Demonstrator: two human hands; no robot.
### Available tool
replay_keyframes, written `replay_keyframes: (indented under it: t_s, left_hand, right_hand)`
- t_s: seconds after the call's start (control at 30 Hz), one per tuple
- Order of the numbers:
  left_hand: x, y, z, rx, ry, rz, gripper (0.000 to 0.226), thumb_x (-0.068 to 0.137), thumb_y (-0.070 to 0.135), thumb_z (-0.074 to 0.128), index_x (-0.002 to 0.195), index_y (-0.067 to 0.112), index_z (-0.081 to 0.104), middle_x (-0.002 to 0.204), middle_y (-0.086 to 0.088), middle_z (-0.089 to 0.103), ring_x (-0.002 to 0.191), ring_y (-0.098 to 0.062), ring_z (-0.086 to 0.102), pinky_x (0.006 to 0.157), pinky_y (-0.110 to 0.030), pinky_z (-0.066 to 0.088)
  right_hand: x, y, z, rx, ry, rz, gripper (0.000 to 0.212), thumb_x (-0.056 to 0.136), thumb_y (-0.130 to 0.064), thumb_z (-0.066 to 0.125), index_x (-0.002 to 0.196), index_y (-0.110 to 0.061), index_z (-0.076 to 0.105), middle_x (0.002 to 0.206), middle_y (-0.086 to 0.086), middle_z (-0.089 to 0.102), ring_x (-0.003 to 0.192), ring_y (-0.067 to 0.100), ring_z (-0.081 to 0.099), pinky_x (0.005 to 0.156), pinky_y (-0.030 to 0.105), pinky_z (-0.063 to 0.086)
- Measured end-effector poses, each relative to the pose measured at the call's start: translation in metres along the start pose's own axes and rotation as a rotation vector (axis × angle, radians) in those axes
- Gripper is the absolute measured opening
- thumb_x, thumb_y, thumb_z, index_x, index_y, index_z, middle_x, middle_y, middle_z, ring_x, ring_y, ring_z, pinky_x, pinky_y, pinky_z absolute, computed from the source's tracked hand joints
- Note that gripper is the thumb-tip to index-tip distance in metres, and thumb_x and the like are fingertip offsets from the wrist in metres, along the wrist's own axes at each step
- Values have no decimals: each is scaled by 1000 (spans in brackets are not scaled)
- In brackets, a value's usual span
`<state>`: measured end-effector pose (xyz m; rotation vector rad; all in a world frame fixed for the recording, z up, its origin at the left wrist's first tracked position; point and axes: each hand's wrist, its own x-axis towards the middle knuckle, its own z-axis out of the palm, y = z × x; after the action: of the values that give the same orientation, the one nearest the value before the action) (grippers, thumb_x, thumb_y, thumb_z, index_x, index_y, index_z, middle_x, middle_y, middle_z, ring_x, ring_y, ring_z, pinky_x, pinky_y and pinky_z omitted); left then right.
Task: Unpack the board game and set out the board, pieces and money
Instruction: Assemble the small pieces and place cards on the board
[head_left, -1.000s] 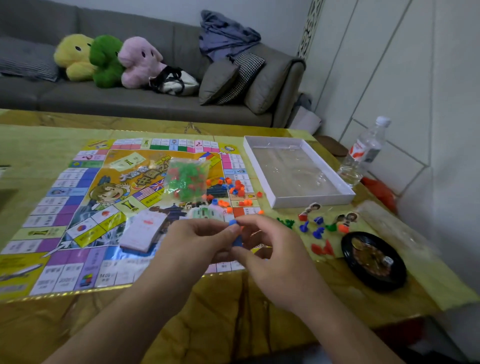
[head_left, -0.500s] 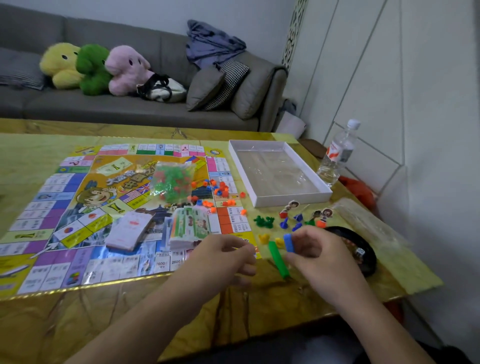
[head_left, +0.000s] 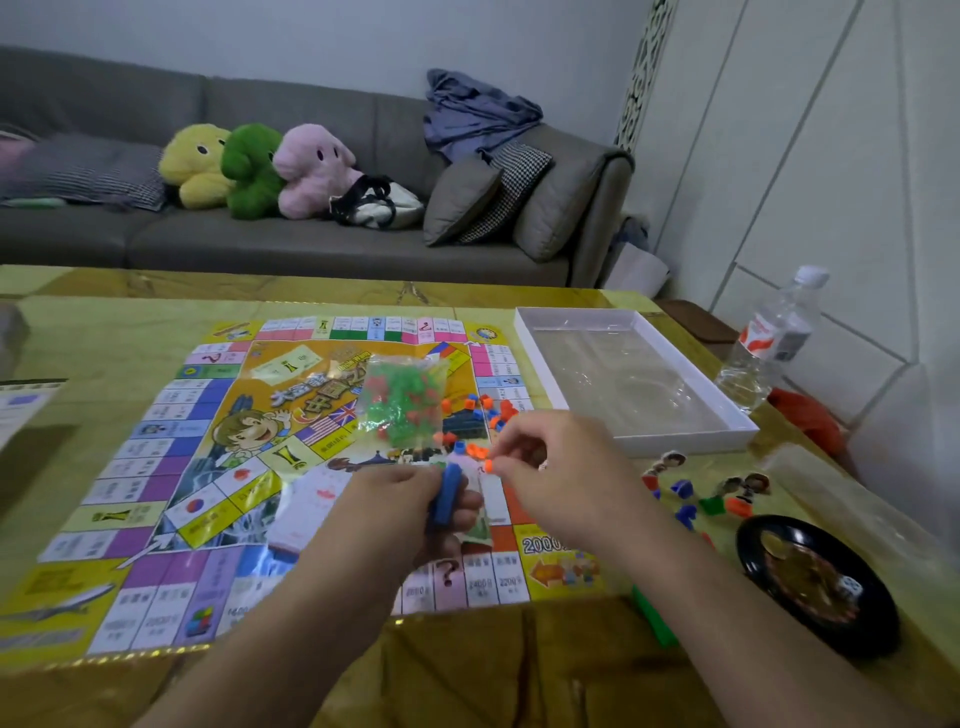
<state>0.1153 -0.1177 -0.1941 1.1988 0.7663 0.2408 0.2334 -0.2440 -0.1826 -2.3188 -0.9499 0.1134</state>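
The colourful game board (head_left: 171, 467) lies flat on the table. My left hand (head_left: 400, 506) holds a stack of blue pieces (head_left: 445, 493) over the board's near right part. My right hand (head_left: 550, 462) pinches a small orange piece (head_left: 487, 466) beside loose orange and blue pieces (head_left: 483, 410). A clear bag of green and red pieces (head_left: 402, 402) rests on the board's middle. A card stack (head_left: 306, 506) lies left of my left hand. Character pawns (head_left: 727, 493) stand right of the board. A green stack (head_left: 654, 621) lies by my right forearm.
The white box tray (head_left: 737, 428) sits empty at the right. A water bottle (head_left: 769, 338) stands beyond it, next to a red object (head_left: 805, 421). A black spinner dish (head_left: 815, 582) is at the near right. A sofa with plush toys (head_left: 249, 166) runs behind the table.
My right hand came back left from the table's right side to the loose pieces on the board. The blue stack is now in my left hand; the green stack stays on the table.
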Motion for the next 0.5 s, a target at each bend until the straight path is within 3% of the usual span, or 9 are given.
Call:
replay_keyframes:
  t_s: [0.1, 0.17, 0.3, 0.5]
  left_hand:
    - [20, 12, -18, -158, 73, -75, 26, 106, 10, 50, 103, -8, 68, 71, -15, 74, 50, -17, 64, 41, -25, 49]
    - [28, 16, -27, -192, 92, -115, 27, 106, 13, 51, 105, -7, 68, 70, -15, 73, 50, -18, 63, 40, -25, 49]
    - [37, 18, -33, -160, 42, -119, 28, 106, 17, 53, 103, -4, 70, 72, -12, 70, 55, -18, 60, 46, -27, 50]
    - [43, 13, -38, -88, -5, -1, 9, 98, 7, 65, 96, 5, 73, 83, -14, 77, 68, -19, 70, 62, -32, 58]
  right_hand:
    - [52, 12, 25, -52, 46, 19, 20, 97, -12, 62, 94, -26, 76, 93, -10, 72, 85, 6, 65, 77, 34, 61]
    - [75, 19, 46, -117, 8, 27, 15, 95, -16, 65, 95, -23, 78, 99, -5, 73, 89, 11, 66, 81, 40, 61]
    - [93, 22, 76, -287, -22, 32, 20, 90, -35, 71, 78, -19, 76, 86, -3, 68, 78, 15, 64, 69, 40, 61]
    - [93, 26, 81, -267, 24, 22, 9, 90, -26, 77, 83, -24, 72, 90, -5, 64, 86, 17, 62, 71, 36, 56]
